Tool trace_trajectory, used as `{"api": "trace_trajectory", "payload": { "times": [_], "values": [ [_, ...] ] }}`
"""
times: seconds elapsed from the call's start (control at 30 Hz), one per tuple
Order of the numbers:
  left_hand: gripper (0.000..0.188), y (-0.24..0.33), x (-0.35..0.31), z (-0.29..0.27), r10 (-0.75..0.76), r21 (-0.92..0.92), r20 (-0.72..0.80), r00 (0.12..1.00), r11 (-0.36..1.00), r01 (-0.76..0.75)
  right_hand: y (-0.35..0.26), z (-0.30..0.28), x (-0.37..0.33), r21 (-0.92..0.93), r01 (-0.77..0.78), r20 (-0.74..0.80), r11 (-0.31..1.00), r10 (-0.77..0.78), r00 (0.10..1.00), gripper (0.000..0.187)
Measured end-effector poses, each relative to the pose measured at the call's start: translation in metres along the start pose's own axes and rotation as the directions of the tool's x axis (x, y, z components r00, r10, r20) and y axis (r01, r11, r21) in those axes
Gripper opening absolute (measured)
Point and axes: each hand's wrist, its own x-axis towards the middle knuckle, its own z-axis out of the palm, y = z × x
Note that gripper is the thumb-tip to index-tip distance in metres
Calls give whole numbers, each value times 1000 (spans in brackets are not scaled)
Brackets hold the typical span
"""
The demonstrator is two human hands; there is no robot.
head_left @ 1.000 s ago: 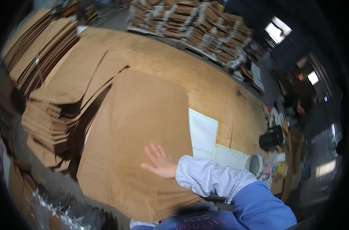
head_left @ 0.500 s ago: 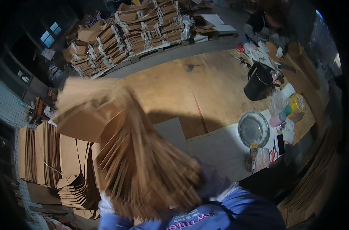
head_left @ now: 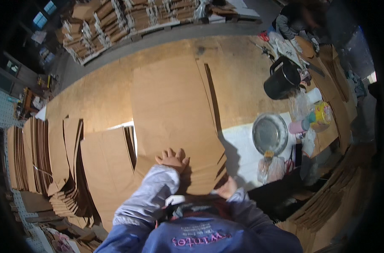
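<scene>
A thick stack of large brown paper sheets [head_left: 171, 105] lies flat in front of me, its far end on the wooden table. My left hand [head_left: 173, 161] presses on the near part of its top sheet, fingers spread. At the stack's near right corner is my right hand [head_left: 228, 188], palm partly turned up and thumb apart. Its other fingertips reach toward the sheet edges and are partly hidden. Layered sheet edges show along the right side and at that corner. Left of it rests another brown paper stack [head_left: 105, 168].
Further brown stacks [head_left: 42, 147] stand at the left. On the right are a round metal basin [head_left: 270, 134], a brush [head_left: 268, 159], red-handled scissors [head_left: 289, 165], a black jug [head_left: 281, 80] and a pink bottle [head_left: 298, 126]. Another person [head_left: 293, 25] works at the far right. Tied bundles [head_left: 128, 19] fill a pallet behind.
The fanned, raised paper stack has come down flat onto the table. My left hand now shows spread on top, and my right hand shows at the near right corner.
</scene>
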Motion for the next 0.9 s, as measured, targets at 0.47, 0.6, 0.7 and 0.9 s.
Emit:
{"api": "trace_trajectory", "payload": {
  "times": [0.47, 0.6, 0.7, 0.9],
  "values": [
    [72, -140, -40, 48, 136, -204, -430, 892, 948, -243, 10, 146, 24, -583, -92, 394, -807, -379, 837, 70],
    [72, -146, -51, 91, 263, -143, -649, 714, 880, -453, 27, 92, 14, -636, 96, 568, -766, -380, 730, 75],
    [75, -147, -42, 109, 261, -152, -644, 719, 877, -455, 25, 76, 20, -635, 137, 560, -761, -331, 760, 80],
    [76, -149, -20, 135, 262, -129, -713, 650, 863, -489, 16, 68, 45, -650, 203, 565, -732, -288, 773, 83]
  ]
}}
